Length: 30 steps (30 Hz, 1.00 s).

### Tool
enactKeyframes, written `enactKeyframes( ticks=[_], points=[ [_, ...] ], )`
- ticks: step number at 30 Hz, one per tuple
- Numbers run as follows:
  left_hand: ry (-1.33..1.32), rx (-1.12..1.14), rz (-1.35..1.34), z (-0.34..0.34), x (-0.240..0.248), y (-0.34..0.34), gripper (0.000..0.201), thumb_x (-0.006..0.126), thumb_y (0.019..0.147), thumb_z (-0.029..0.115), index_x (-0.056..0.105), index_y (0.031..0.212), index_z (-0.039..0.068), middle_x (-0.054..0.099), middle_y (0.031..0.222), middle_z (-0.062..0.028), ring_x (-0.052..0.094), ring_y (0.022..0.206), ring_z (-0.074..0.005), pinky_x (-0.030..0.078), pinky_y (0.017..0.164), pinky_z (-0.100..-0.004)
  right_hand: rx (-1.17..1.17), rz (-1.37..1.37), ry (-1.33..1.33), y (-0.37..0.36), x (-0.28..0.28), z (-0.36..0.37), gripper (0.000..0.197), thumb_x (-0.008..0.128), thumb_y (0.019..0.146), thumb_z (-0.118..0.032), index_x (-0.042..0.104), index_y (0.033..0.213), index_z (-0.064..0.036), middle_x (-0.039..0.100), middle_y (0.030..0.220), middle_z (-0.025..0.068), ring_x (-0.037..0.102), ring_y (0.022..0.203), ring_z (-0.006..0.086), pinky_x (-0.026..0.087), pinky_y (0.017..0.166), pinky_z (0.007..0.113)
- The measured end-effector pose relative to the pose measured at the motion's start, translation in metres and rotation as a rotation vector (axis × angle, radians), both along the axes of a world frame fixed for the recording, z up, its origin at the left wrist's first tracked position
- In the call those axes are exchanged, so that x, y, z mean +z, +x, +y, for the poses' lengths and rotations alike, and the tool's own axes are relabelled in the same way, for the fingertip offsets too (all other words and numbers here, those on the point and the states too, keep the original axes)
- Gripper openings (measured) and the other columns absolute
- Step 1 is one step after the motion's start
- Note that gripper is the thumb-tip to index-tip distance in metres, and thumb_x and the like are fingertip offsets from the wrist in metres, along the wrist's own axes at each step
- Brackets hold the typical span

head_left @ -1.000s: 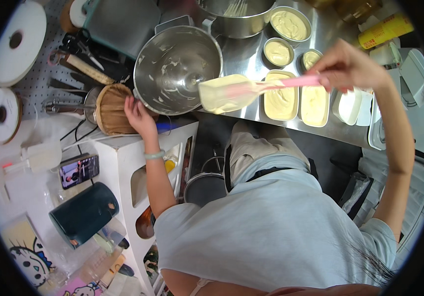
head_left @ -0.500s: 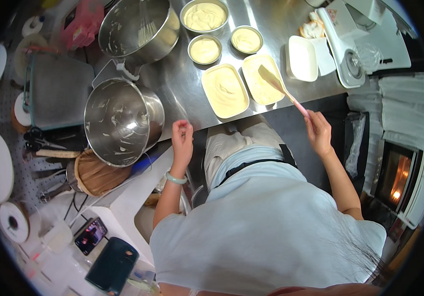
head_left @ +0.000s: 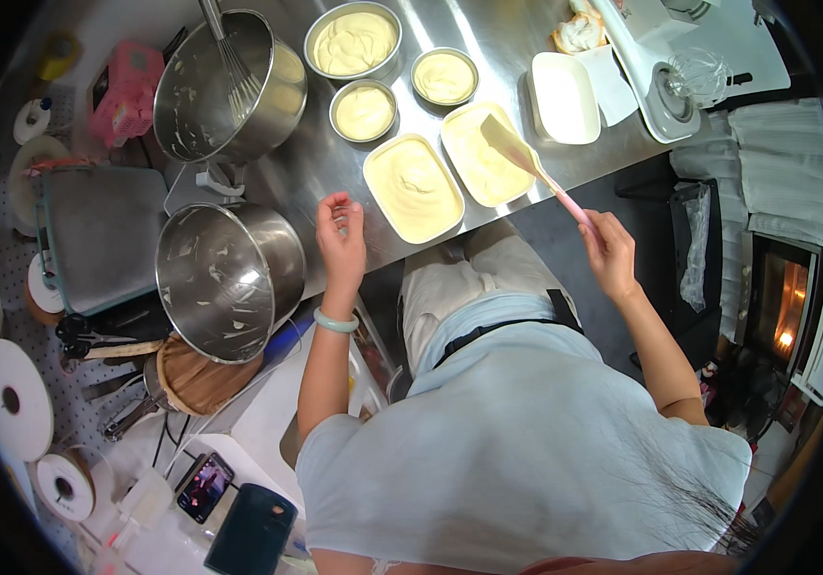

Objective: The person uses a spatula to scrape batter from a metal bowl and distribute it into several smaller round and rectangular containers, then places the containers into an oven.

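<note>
A pink-handled spatula (head_left: 524, 158) is in my right hand (head_left: 611, 251), its batter-smeared blade over the right rectangular pan (head_left: 493, 172) of pale yellow batter. Whether the blade touches the batter, I cannot tell. Beside it, nearer my left hand, lies a second rectangular pan (head_left: 413, 192) filled with the same batter. My left hand (head_left: 340, 235) hovers by the table's front edge, fingers loosely curled and apart, holding nothing. Farther back stand a large round pan (head_left: 352, 40) and two smaller round pans, one on the left (head_left: 363, 111) and one on the right (head_left: 445, 77), all filled with batter.
Left of my hand leans a smeared steel bowl (head_left: 215, 283); behind it another bowl (head_left: 272, 115) holds a whisk (head_left: 239, 81). A white rectangular container (head_left: 565, 96) and a white hand mixer (head_left: 656, 91) lie at right. A lit oven (head_left: 783, 297) stands far right.
The view has shifted, so the pans appear farther left. My left hand has moved up toward the left rectangular pan, its fingers spreading. The spatula remains over the right pan.
</note>
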<state>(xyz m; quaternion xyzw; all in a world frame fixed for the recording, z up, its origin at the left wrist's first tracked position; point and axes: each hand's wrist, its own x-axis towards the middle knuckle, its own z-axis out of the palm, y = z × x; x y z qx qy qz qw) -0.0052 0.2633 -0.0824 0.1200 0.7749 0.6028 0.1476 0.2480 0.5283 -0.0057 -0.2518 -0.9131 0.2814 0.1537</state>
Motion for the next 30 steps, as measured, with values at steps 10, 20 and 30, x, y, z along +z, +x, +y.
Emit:
enactKeyframes(
  ticks=[10,20,30],
  points=[
    [-0.294,-0.017,-0.2,0.011,-0.027,0.015,0.033,0.062,0.083,0.016,0.055,0.109,-0.003,0.061,0.093,-0.0094,0.058,0.079,-0.0137,0.048,0.068,-0.0264,0.098,-0.05,-0.19,-0.021,-0.004,0.052,0.016,0.063,0.079,-0.004,0.062,0.094,0.0007,0.051,0.067,0.0123,0.05,0.056,0.0241,0.04,0.052,0.032],
    [-0.286,0.019,-0.382,0.008,-0.048,0.031,0.013,0.059,0.086,0.009,0.054,0.081,-0.002,0.06,0.07,-0.0029,0.054,0.059,-0.0072,0.044,0.054,-0.0214,0.167,-0.066,-0.353,-0.042,-0.014,0.088,0.017,0.063,0.079,-0.005,0.063,0.095,0.0005,0.054,0.07,0.011,0.051,0.057,0.0221,0.041,0.054,0.03],
    [-0.265,0.072,-0.416,-0.027,-0.041,0.018,0.009,0.057,0.087,0.009,0.054,0.086,0.0,0.062,0.075,-0.0028,0.057,0.064,-0.0062,0.048,0.056,-0.0203,0.161,0.027,-0.357,-0.047,-0.011,0.088,0.017,0.063,0.079,-0.004,0.062,0.095,0.0023,0.058,0.07,0.0095,0.053,0.058,0.0174,0.042,0.054,0.027]
  ],
)
